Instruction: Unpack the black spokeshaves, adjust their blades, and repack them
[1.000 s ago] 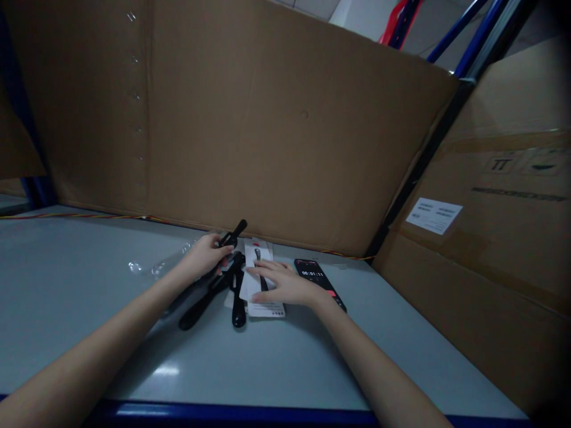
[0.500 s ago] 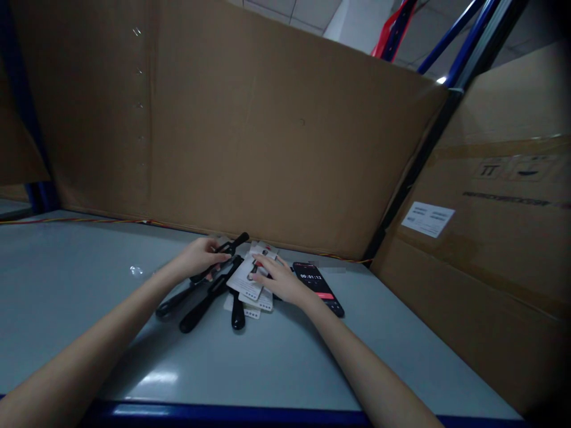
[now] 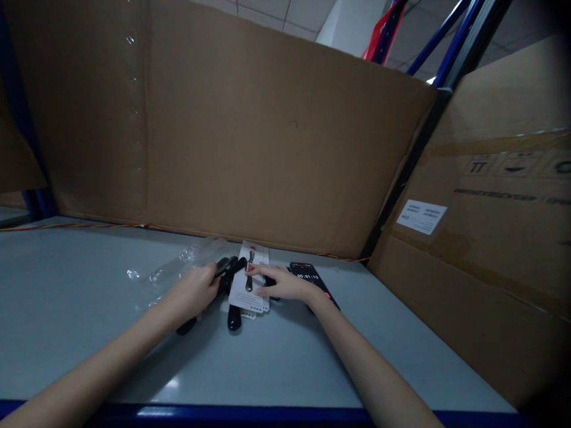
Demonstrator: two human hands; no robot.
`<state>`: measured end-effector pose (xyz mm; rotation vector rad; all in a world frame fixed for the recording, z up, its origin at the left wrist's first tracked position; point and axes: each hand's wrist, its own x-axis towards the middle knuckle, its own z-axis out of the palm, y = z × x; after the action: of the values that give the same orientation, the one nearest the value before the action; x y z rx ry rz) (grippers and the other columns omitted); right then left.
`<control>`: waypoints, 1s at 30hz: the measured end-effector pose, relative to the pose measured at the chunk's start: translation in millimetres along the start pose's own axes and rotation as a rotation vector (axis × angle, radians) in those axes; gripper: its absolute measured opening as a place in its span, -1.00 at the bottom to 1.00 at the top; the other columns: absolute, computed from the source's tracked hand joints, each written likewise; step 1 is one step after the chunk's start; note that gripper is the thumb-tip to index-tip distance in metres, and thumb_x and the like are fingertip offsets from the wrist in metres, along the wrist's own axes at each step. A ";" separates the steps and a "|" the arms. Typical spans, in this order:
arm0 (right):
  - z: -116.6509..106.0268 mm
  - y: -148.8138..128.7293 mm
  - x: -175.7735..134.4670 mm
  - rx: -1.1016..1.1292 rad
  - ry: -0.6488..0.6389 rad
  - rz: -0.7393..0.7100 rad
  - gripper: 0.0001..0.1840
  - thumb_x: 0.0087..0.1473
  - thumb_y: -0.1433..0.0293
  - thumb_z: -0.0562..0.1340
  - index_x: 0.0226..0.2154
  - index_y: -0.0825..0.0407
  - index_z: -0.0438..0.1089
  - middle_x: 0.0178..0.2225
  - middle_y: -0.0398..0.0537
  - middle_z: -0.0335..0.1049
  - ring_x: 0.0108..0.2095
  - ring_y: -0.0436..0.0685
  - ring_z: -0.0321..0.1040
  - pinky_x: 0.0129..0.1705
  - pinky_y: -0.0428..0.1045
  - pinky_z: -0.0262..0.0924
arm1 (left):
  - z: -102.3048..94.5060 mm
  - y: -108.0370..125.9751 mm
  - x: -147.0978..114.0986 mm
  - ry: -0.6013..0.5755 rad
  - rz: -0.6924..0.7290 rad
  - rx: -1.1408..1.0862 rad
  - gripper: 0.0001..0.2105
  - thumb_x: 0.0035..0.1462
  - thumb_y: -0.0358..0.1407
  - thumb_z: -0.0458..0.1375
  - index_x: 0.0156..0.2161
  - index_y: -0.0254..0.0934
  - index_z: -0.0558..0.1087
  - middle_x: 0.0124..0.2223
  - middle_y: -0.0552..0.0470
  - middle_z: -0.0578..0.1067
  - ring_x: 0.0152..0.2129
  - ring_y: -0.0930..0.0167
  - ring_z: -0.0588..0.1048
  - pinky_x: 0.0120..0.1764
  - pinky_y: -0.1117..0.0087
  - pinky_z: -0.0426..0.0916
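Note:
My left hand (image 3: 201, 290) is closed around at least one black-handled tool (image 3: 226, 268), whose exact kind I cannot make out. One dark handle end (image 3: 186, 326) shows below that hand. My right hand (image 3: 283, 282) lies over a stack of white printed cards (image 3: 244, 301), fingers apart and touching the top one. That card bears a picture of a black-handled tool. Another black handle (image 3: 234, 318) sticks out from under the cards toward me. Some of the tools are hidden by my left hand and the cards.
A phone (image 3: 307, 272) showing a running timer lies right of the cards, partly behind my right wrist. Clear plastic wrapping (image 3: 178, 261) lies at the left. Cardboard walls (image 3: 267, 148) stand behind, and a large carton (image 3: 482, 249) at the right.
My left hand has come down and nearer, gathering the black tools that lay spread out. The plastic wrapping behind it is now exposed. The cards are stacked more neatly under my right hand.

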<state>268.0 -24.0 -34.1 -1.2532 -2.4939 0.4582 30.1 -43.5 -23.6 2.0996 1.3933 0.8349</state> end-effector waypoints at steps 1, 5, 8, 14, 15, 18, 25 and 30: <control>0.7 0.7 0.5 0.003 0.014 0.005 -0.55 -0.01 0.24 0.19 -0.01 -0.16 0.24 0.09 -0.16 0.18 0.10 0.16 0.07 0.13 0.14 -0.19 | 0.2 -0.9 -0.6 0.052 0.022 0.071 -0.89 0.03 -0.27 0.01 -0.42 -0.26 0.30 -0.62 0.01 0.39 -0.73 0.42 0.37 -0.66 0.50 0.12; 10.6 1.7 3.7 -0.004 0.100 0.057 -0.55 0.07 0.17 0.08 0.02 -0.09 0.18 0.05 -0.11 0.23 0.06 0.16 0.13 0.14 0.19 -0.26 | -0.3 -0.1 -0.6 0.112 0.027 0.634 -0.80 0.06 -0.37 -0.09 -0.27 -0.40 0.34 -0.46 -0.22 0.48 -0.50 0.20 0.49 -0.50 0.34 0.26; 18.1 -0.4 4.8 -0.036 0.141 0.088 -0.27 0.01 0.01 0.06 0.16 -0.02 -0.04 0.16 0.02 0.04 0.15 0.22 -0.03 0.16 0.21 -0.34 | 0.1 6.2 -1.3 0.095 -0.005 0.875 -0.71 0.09 -0.43 -0.18 -0.22 -0.47 0.36 -0.43 -0.28 0.49 -0.45 0.12 0.50 -0.47 0.25 0.30; 14.9 2.5 1.5 -0.100 0.032 0.135 -0.18 -0.04 -0.12 -0.01 0.19 -0.07 -0.09 0.23 0.03 -0.18 0.22 0.24 -0.25 0.17 0.24 -0.51 | 0.9 12.7 1.8 -0.005 0.004 0.942 -0.68 0.02 -0.54 -0.15 -0.38 -0.49 0.48 -0.34 -0.37 0.50 -0.33 0.09 0.48 -0.40 0.21 0.32; 13.3 4.5 0.5 -0.110 0.026 0.143 -0.18 -0.04 -0.13 -0.02 0.18 -0.07 -0.07 0.23 0.04 -0.18 0.22 0.23 -0.26 0.17 0.23 -0.51 | 0.4 11.8 3.1 -0.010 0.004 0.942 -0.68 0.01 -0.53 -0.14 -0.39 -0.48 0.49 -0.33 -0.37 0.50 -0.33 0.09 0.48 -0.40 0.21 0.33; 10.4 9.6 -1.6 -0.120 0.039 0.139 -0.16 -0.06 -0.14 -0.01 0.18 -0.07 -0.06 0.23 0.06 -0.17 0.22 0.21 -0.24 0.17 0.21 -0.51 | -2.7 6.6 7.5 -0.023 0.004 0.939 -0.67 0.04 -0.49 -0.15 -0.36 -0.45 0.50 -0.34 -0.34 0.51 -0.35 0.10 0.49 -0.41 0.21 0.33; 7.2 3.4 -2.1 -0.121 0.121 0.089 -0.32 0.00 -0.07 0.01 0.11 -0.10 0.08 0.18 0.02 -0.01 0.19 0.18 -0.13 0.17 0.25 -0.51 | -9.4 -3.7 12.7 -0.029 0.011 0.923 -0.58 0.13 -0.17 -0.16 -0.33 -0.39 0.50 -0.35 -0.28 0.51 -0.39 0.16 0.50 -0.41 0.27 0.32; -14.2 5.2 -6.0 -0.173 0.298 0.062 -0.50 0.04 0.06 0.07 0.01 -0.11 0.20 0.06 -0.04 0.21 0.08 0.15 0.08 0.13 0.20 -0.26 | -17.0 -1.3 13.8 -0.011 0.032 0.887 -0.49 0.09 -0.05 -0.19 -0.34 -0.40 0.49 -0.36 -0.32 0.50 -0.43 0.14 0.48 -0.44 0.26 0.27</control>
<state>280.9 -23.9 -24.2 -1.3548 -2.2844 0.0619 21.2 -29.2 -9.5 2.7340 1.9597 0.1914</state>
